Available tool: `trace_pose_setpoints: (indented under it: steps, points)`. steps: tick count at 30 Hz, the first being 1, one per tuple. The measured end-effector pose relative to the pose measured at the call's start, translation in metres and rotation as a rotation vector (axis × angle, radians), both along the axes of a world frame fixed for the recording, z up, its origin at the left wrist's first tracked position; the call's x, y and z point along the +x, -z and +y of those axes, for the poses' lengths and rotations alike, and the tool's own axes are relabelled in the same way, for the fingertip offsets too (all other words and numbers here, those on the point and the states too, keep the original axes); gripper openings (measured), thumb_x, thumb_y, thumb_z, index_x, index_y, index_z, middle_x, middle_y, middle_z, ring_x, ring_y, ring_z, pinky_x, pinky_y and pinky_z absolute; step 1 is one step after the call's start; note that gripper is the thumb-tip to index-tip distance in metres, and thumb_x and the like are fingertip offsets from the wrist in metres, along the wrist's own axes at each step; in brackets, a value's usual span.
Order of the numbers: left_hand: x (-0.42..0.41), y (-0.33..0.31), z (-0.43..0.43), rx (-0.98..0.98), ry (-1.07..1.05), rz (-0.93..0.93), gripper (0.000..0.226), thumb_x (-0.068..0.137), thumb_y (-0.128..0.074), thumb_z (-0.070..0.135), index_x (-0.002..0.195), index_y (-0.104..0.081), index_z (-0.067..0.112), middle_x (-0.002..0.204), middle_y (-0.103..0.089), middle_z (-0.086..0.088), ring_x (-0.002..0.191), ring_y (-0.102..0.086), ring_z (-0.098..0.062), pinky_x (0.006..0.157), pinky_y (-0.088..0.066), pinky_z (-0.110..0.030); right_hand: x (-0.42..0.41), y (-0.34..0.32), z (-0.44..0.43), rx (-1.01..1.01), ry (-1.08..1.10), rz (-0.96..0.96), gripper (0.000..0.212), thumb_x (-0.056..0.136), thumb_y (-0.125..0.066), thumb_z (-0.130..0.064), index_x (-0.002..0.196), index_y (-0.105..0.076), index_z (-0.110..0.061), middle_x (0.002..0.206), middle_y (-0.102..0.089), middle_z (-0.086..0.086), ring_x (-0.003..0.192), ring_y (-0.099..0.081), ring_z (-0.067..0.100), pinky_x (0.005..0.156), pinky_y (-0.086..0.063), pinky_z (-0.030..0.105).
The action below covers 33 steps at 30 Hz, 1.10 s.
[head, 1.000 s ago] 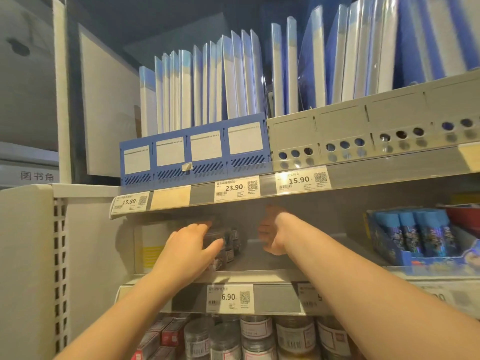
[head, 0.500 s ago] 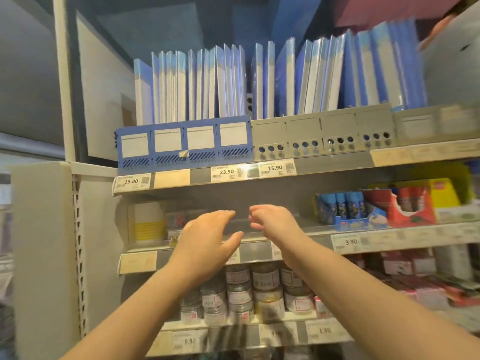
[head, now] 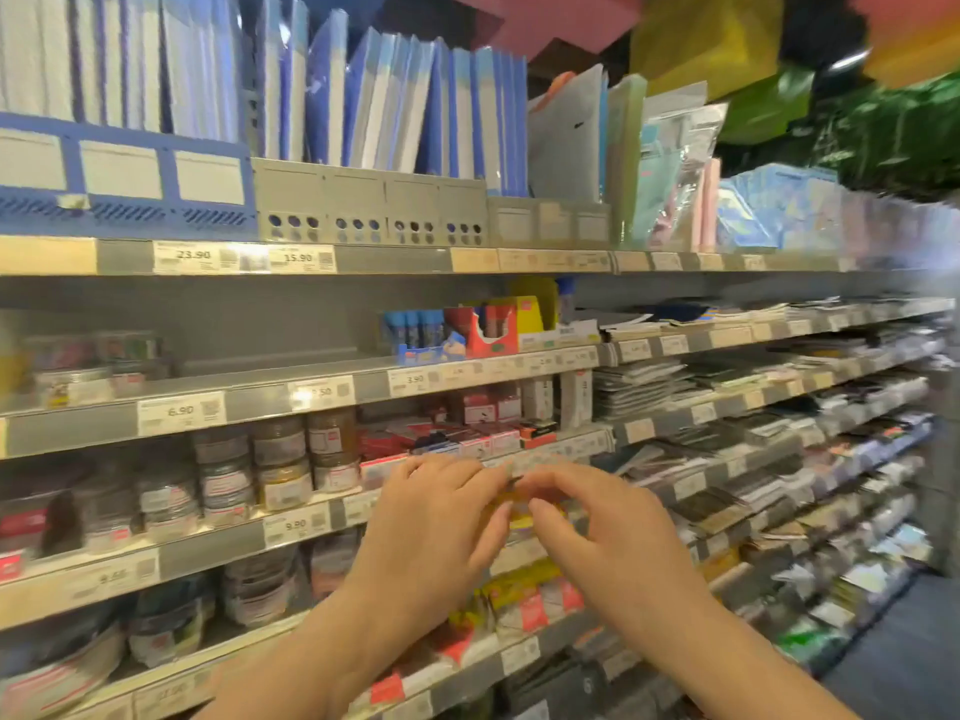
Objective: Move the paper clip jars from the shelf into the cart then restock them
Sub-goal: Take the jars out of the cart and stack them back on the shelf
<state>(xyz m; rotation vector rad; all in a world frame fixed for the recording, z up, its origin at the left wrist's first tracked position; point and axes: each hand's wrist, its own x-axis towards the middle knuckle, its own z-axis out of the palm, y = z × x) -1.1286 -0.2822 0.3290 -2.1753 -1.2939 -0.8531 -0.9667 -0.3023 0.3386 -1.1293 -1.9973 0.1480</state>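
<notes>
My left hand (head: 436,522) and my right hand (head: 597,527) are raised close together in front of the shelves, fingers curled toward each other. Between the fingertips sits a small clear paper clip jar (head: 511,485) with a yellowish blur inside; its shape is hard to make out. More small clear jars (head: 78,371) stand at the left of the shelf above the 6.90 price tag (head: 181,412). A shelf lower, rows of stacked round jars (head: 280,459) with labels fill the left half. No cart is in view.
Blue and grey file holders (head: 363,210) with folders line the top shelf. Glue sticks and a red box (head: 467,330) sit mid shelf. Notebooks and packets (head: 727,407) fill the shelves to the right. A dark aisle floor (head: 904,652) shows at the lower right.
Both hands have pulled back out of the 6.90 shelf and moved down and right, closing toward each other. The view has swung right along the aisle.
</notes>
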Motion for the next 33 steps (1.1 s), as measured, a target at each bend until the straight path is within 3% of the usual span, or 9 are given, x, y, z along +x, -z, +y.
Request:
trace_pose_setpoints:
  steps: [8, 12, 15, 17, 20, 23, 28, 33]
  points:
    - [0.228, 0.041, -0.013, -0.104, 0.349, 0.049, 0.037, 0.087, -0.034, 0.041, 0.102, -0.066, 0.028, 0.092, -0.069, 0.011, 0.086, -0.064, -0.015, 0.076, -0.041, -0.033, 0.22, 0.048, -0.073, -0.041, 0.398, -0.07, 0.023, 0.091, -0.052, -0.024, 0.11, -0.065, -0.027, 0.101, -0.067, -0.009, 0.088, -0.058, 0.007, 0.079, -0.044, 0.023]
    - [0.352, 0.076, -0.026, -0.133, 0.478, 0.041, 0.04, 0.087, -0.037, 0.04, 0.101, -0.068, 0.021, 0.094, -0.071, 0.002, 0.084, -0.067, -0.021, 0.076, -0.047, -0.034, 0.341, 0.089, -0.116, -0.089, 0.62, -0.099, 0.022, 0.09, -0.054, -0.021, 0.108, -0.068, -0.022, 0.101, -0.068, -0.006, 0.092, -0.055, 0.009, 0.073, -0.035, 0.016]
    - [0.427, 0.115, -0.031, -0.263, 0.57, 0.027, 0.042, 0.087, -0.035, 0.042, 0.103, -0.067, 0.02, 0.097, -0.071, 0.0, 0.086, -0.066, -0.025, 0.074, -0.049, -0.036, 0.415, 0.126, -0.148, -0.198, 0.775, -0.095, 0.024, 0.092, -0.052, -0.022, 0.11, -0.067, -0.022, 0.105, -0.067, -0.003, 0.098, -0.06, 0.016, 0.084, -0.043, 0.027]
    - [0.47, 0.144, -0.037, -0.352, 0.638, 0.018, 0.045, 0.086, -0.034, 0.044, 0.104, -0.066, 0.019, 0.097, -0.071, -0.001, 0.087, -0.065, -0.027, 0.074, -0.05, -0.037, 0.451, 0.152, -0.164, -0.271, 0.868, -0.056, 0.024, 0.092, -0.051, -0.023, 0.109, -0.067, -0.021, 0.106, -0.068, -0.003, 0.1, -0.06, 0.017, 0.086, -0.041, 0.026]
    - [0.524, 0.189, -0.048, -0.456, 0.71, 0.048, 0.047, 0.084, -0.032, 0.044, 0.102, -0.066, 0.017, 0.091, -0.071, -0.006, 0.083, -0.066, -0.03, 0.071, -0.048, -0.038, 0.49, 0.191, -0.184, -0.368, 0.951, -0.007, 0.022, 0.091, -0.052, -0.022, 0.105, -0.068, -0.02, 0.103, -0.069, -0.002, 0.097, -0.061, 0.018, 0.081, -0.038, 0.027]
    - [0.568, 0.237, -0.057, -0.59, 0.776, 0.07, 0.052, 0.083, -0.029, 0.046, 0.104, -0.064, 0.013, 0.086, -0.069, -0.01, 0.079, -0.064, -0.033, 0.067, -0.051, -0.042, 0.521, 0.235, -0.199, -0.508, 1.017, 0.059, 0.024, 0.09, -0.053, -0.017, 0.111, -0.066, -0.017, 0.108, -0.067, 0.0, 0.1, -0.059, 0.02, 0.086, -0.042, 0.031]
    - [0.618, 0.339, -0.071, -0.868, 0.78, 0.196, 0.042, 0.095, -0.041, 0.038, 0.132, -0.044, 0.019, 0.112, -0.062, -0.005, 0.095, -0.059, -0.026, 0.08, -0.046, -0.039, 0.545, 0.327, -0.216, -0.796, 1.135, 0.306, 0.031, 0.094, -0.05, -0.019, 0.124, -0.058, -0.018, 0.121, -0.06, -0.004, 0.111, -0.054, 0.014, 0.09, -0.041, 0.025]
    - [0.634, 0.449, -0.096, -1.043, 0.709, 0.39, 0.058, 0.093, -0.047, 0.039, 0.143, -0.025, 0.017, 0.13, -0.048, -0.008, 0.111, -0.051, -0.026, 0.084, -0.045, -0.038, 0.543, 0.43, -0.226, -1.046, 1.219, 0.39, 0.038, 0.094, -0.052, -0.02, 0.131, -0.051, -0.017, 0.13, -0.054, 0.001, 0.116, -0.051, 0.017, 0.093, -0.039, 0.028]
